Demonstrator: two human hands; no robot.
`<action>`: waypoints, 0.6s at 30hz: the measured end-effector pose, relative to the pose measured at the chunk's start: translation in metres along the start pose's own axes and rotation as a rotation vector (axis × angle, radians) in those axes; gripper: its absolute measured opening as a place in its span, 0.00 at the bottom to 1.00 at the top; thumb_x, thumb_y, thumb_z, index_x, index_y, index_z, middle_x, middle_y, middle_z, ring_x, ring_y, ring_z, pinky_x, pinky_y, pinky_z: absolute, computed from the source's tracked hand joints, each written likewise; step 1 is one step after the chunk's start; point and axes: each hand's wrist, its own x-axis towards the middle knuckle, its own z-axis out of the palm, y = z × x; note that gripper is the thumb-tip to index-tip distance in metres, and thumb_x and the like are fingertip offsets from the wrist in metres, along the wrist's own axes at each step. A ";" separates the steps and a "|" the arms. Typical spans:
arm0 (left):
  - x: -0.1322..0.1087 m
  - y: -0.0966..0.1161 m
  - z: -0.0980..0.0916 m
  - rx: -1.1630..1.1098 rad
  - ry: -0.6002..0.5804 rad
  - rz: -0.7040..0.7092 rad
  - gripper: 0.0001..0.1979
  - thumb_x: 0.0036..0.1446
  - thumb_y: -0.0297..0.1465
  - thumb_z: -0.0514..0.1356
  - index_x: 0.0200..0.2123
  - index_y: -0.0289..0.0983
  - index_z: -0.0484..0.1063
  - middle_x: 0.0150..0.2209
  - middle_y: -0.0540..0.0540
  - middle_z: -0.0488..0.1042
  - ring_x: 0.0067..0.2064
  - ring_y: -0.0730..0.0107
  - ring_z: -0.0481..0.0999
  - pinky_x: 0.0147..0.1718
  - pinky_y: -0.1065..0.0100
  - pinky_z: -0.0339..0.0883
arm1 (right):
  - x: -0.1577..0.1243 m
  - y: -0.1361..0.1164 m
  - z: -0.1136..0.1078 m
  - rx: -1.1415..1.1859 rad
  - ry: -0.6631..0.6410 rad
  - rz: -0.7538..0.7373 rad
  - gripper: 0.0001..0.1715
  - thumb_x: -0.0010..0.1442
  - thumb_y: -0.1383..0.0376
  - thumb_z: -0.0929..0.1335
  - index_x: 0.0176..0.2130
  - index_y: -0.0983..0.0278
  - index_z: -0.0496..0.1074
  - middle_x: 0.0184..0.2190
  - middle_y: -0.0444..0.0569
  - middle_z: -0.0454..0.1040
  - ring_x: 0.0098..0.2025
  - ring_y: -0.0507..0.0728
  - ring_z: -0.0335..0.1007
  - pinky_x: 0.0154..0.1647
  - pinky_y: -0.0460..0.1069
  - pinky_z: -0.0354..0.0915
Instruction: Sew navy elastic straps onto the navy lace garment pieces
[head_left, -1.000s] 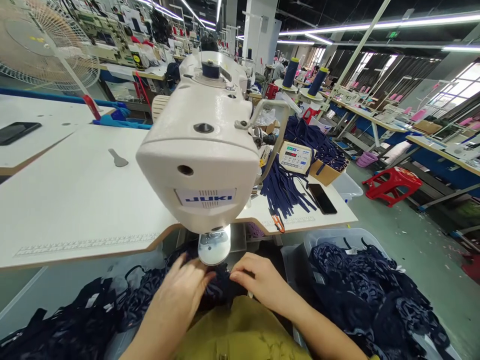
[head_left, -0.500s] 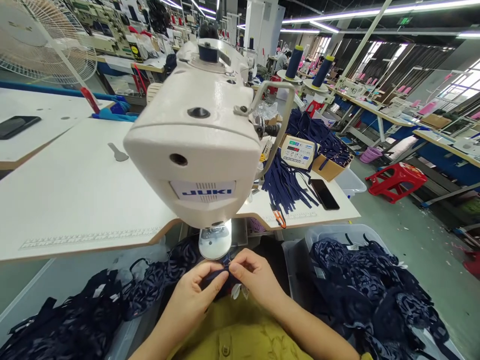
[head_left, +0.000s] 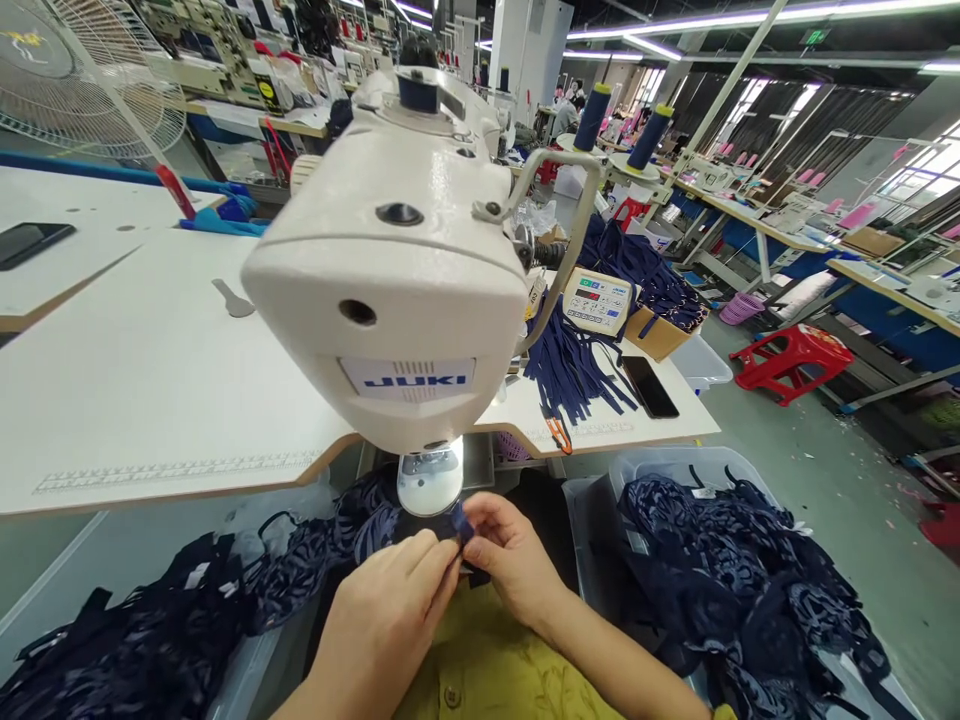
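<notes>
The left hand (head_left: 386, 600) and right hand (head_left: 517, 560) meet in front of the person's olive shirt (head_left: 495, 665), thumbs and fingers closed on a narrow navy strap (head_left: 460, 522). The right pinches it plainly; the left seems clamped on its lower part, though the back of that hand hides most of the grip. The strap sits between the fingertips, just beside the lit rounded plate (head_left: 430, 482) under the sewing machine (head_left: 390, 270).

The likeliest trouble is a twist or a slip: the strap is thin and soft, and only fingertips hold it. Whatever lies below the hands is mostly hidden, so a fold there could be missed. Loose loops among the dark garments in the left tub (head_left: 135, 620) could snag and drag neighbours along. The orange-handled snips (head_left: 557, 432) lie close to the front edge of the worktop (head_left: 187, 390), where a brushing forearm could knock them off. The cut navy strips (head_left: 574, 370) fan out near them and could tangle with the handles.

As for writing, "JUKI" stands in blue on the machine's front plate. The control panel (head_left: 598, 302) bears small marks, too fine to read surely. The ruler scale (head_left: 180, 474) has illegible figures, and the pale tags (head_left: 196, 575) on the garments show no readable words
</notes>
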 end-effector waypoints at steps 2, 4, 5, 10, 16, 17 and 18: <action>0.002 0.003 -0.002 0.044 0.015 0.037 0.10 0.64 0.30 0.49 0.36 0.37 0.69 0.29 0.49 0.72 0.28 0.73 0.73 0.28 0.70 0.63 | 0.000 -0.002 -0.002 -0.022 -0.005 0.036 0.22 0.46 0.67 0.77 0.43 0.58 0.74 0.32 0.41 0.70 0.34 0.49 0.65 0.36 0.43 0.64; 0.003 0.004 -0.004 0.059 0.012 0.061 0.10 0.65 0.29 0.48 0.36 0.36 0.69 0.29 0.49 0.72 0.28 0.73 0.72 0.28 0.69 0.62 | 0.000 -0.003 -0.002 -0.014 -0.005 0.052 0.22 0.46 0.68 0.77 0.41 0.59 0.73 0.33 0.41 0.70 0.35 0.50 0.65 0.35 0.43 0.64; 0.004 0.004 -0.005 0.062 0.002 0.066 0.10 0.65 0.29 0.48 0.37 0.36 0.69 0.29 0.50 0.72 0.28 0.73 0.71 0.27 0.69 0.61 | 0.000 -0.004 -0.001 0.006 0.005 0.051 0.22 0.45 0.68 0.78 0.40 0.59 0.72 0.34 0.41 0.71 0.35 0.50 0.65 0.35 0.43 0.64; 0.002 0.002 -0.001 0.069 -0.054 0.067 0.10 0.64 0.28 0.48 0.36 0.37 0.68 0.26 0.51 0.69 0.26 0.74 0.69 0.26 0.70 0.59 | -0.001 -0.009 -0.001 -0.089 -0.022 0.084 0.18 0.44 0.64 0.78 0.36 0.60 0.73 0.33 0.41 0.71 0.34 0.50 0.66 0.37 0.44 0.63; 0.000 0.001 0.001 0.062 -0.087 0.065 0.12 0.64 0.29 0.48 0.29 0.38 0.66 0.24 0.52 0.65 0.25 0.74 0.66 0.25 0.70 0.58 | -0.005 -0.009 -0.005 -0.384 -0.033 -0.065 0.06 0.53 0.62 0.74 0.34 0.58 0.79 0.36 0.45 0.72 0.42 0.54 0.68 0.45 0.49 0.64; 0.000 0.001 0.001 0.063 -0.076 0.069 0.11 0.64 0.28 0.48 0.30 0.38 0.66 0.24 0.52 0.64 0.24 0.74 0.66 0.25 0.70 0.58 | -0.005 -0.007 -0.005 -0.374 0.006 -0.103 0.04 0.52 0.62 0.74 0.32 0.58 0.79 0.35 0.45 0.72 0.40 0.54 0.68 0.43 0.49 0.64; 0.000 0.002 0.000 0.066 -0.066 0.073 0.10 0.64 0.28 0.49 0.32 0.37 0.67 0.24 0.52 0.65 0.25 0.74 0.66 0.25 0.69 0.58 | -0.006 -0.005 -0.004 -0.347 0.054 -0.145 0.05 0.51 0.61 0.75 0.31 0.59 0.78 0.34 0.45 0.72 0.38 0.54 0.69 0.41 0.49 0.65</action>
